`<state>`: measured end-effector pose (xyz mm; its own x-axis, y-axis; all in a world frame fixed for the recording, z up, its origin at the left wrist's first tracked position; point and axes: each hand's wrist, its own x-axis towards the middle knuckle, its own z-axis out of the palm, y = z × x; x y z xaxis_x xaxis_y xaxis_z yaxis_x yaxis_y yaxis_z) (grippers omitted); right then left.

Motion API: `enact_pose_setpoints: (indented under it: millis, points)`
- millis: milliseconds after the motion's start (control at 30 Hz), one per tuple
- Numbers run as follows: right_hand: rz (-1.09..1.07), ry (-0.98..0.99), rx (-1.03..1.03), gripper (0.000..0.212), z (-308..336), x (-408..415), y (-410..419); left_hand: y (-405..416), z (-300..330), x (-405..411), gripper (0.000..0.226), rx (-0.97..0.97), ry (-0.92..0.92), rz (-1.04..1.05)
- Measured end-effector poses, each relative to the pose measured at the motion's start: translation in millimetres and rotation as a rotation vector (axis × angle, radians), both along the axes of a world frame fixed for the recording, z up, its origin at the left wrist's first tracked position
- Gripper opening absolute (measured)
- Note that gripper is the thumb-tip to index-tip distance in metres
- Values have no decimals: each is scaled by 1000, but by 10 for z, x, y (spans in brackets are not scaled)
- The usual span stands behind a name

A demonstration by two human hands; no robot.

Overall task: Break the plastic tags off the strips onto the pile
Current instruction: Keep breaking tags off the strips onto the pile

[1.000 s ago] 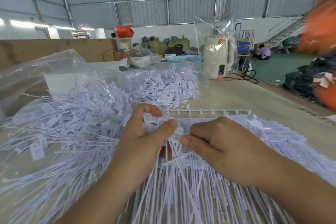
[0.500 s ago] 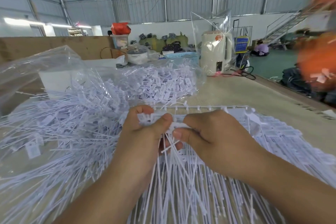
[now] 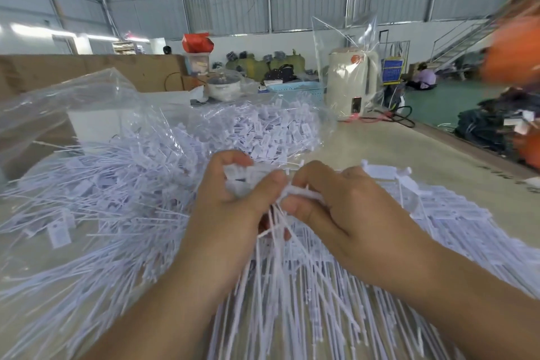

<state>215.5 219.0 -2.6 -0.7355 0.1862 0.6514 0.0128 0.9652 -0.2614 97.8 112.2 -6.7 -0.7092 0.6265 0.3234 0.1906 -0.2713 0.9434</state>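
We curl our left hand [image 3: 233,199] and right hand [image 3: 336,207] knuckles-up, thumbs nearly touching — both pinch one strip [image 3: 295,193], its tags [image 3: 280,257] fanning below the grip.

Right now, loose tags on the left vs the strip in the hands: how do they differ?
The loose pile lies scattered on clear plastic, tags pointing every way; the strip keeps its tags in a row on one white bar. Nothing touches the pile; the left hand and right hand both grip the strip's tags where they meet. The pile lies flat; the strip is raised at the hands. Both are white plastic with long thin tails.
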Motion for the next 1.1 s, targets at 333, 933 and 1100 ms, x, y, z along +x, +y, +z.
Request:
enact_pose_setpoints:
  millis: [333,933,1100]
  points:
    - [62,-120,-139,35,-66,7,45,15,-48,-35,32,-14,101,-22]
    - [271,-211,-542,41,-72,16,52,29,-107,-138,53,-2,88,-222]
    - [294,-206,-636,59,-82,-3,57,17,-89,-127,48,59,134,-205]
